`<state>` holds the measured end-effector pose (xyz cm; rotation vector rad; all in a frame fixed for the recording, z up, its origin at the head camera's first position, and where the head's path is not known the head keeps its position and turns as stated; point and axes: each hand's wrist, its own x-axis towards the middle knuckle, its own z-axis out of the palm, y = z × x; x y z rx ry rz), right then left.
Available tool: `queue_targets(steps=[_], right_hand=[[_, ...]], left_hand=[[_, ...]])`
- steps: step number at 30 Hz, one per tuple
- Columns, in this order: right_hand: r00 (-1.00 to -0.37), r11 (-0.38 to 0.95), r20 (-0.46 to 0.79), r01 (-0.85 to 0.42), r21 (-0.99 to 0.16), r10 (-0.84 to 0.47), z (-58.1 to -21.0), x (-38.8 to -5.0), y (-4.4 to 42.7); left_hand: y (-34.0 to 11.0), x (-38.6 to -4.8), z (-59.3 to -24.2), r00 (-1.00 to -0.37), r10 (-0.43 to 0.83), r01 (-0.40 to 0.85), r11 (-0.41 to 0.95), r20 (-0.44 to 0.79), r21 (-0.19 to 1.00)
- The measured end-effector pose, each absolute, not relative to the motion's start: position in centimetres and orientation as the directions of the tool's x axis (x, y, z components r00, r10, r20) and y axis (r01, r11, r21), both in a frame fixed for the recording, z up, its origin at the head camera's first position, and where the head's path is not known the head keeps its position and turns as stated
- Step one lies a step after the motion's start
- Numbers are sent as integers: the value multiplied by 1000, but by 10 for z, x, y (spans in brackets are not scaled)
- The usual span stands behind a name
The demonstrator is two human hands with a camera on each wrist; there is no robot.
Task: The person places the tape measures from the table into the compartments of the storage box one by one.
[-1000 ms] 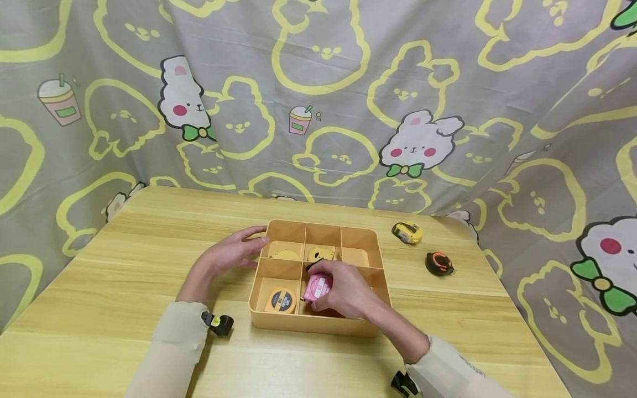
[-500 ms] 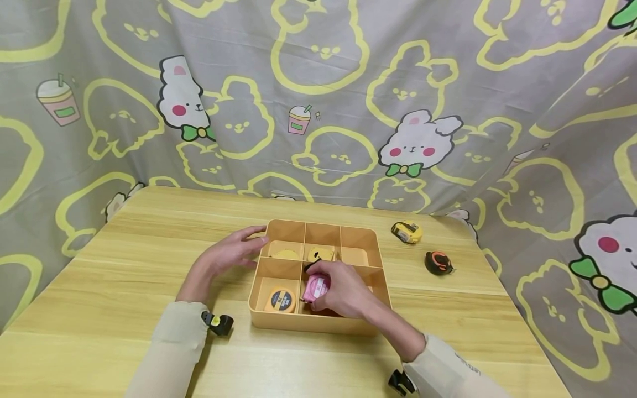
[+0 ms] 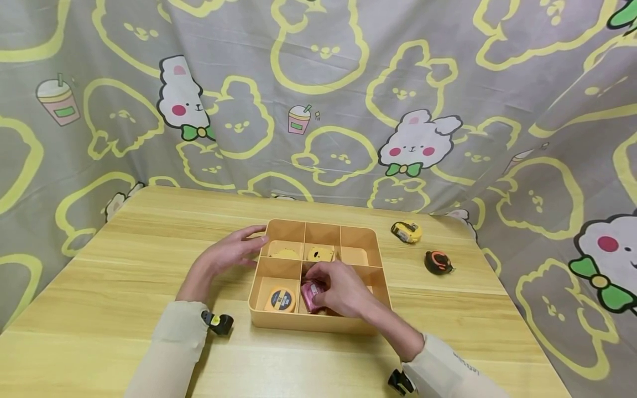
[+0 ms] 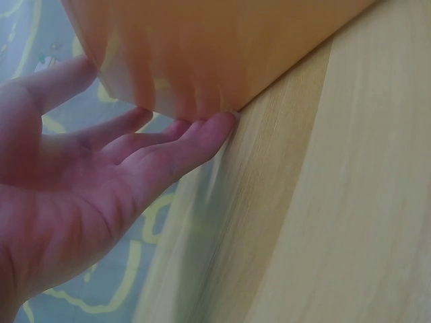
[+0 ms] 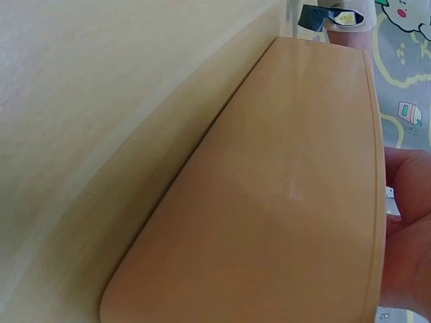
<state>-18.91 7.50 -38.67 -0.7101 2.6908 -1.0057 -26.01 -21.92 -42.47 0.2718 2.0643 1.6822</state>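
Note:
An orange divided box (image 3: pixel 318 323) stands on the wooden table. Inside its front middle compartment, the right hand (image 3: pixel 348 290) has thumb and fingers around a pink tape measure (image 3: pixel 311 297), which is tilted and partly covered by them. In the right wrist view, the box's outer wall (image 5: pixel 269 188) hides the fingers of the right hand (image 5: pixel 411 229). The left hand (image 3: pixel 231 254) touches the box's left side with spread, fairly straight fingers; the left wrist view shows fingertips of that hand (image 4: pixel 101 161) against the wall (image 4: pixel 202 54).
An orange round tape measure (image 3: pixel 281 300) lies in the front left compartment. Yellow items (image 3: pixel 320 254) are in the back left and back middle compartments. Right of the box, a yellow tape measure (image 3: pixel 407 232) and a black-and-orange one (image 3: pixel 439 262) lie on the table (image 3: pixel 124 265).
The pink tape measure has tipped over and moved slightly left and down in its compartment, with the right hand's fingers shifting around it. The left hand has stayed against the box.

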Motion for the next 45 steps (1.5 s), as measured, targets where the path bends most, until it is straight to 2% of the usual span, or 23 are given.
queue_targets(steps=[10, 30, 39, 45], right_hand=[[-870, 663, -25, -357, -658, -493, -385, -189, 77], [-813, 539, -132, -245, -806, -568, -371, -199, 90], [-787, 486, -124, -240, -841, -604, -376, -200, 96], [-792, 467, -117, -227, -855, -599, -377, -199, 95]], left_hand=[[-219, -261, -424, -876, 423, -135, 247, -232, 960], [-220, -261, -421, -881, 417, -124, 255, -225, 959], [-218, -260, -420, -881, 411, -134, 257, -234, 957], [-219, -259, -423, -883, 410, -116, 280, -228, 953]])
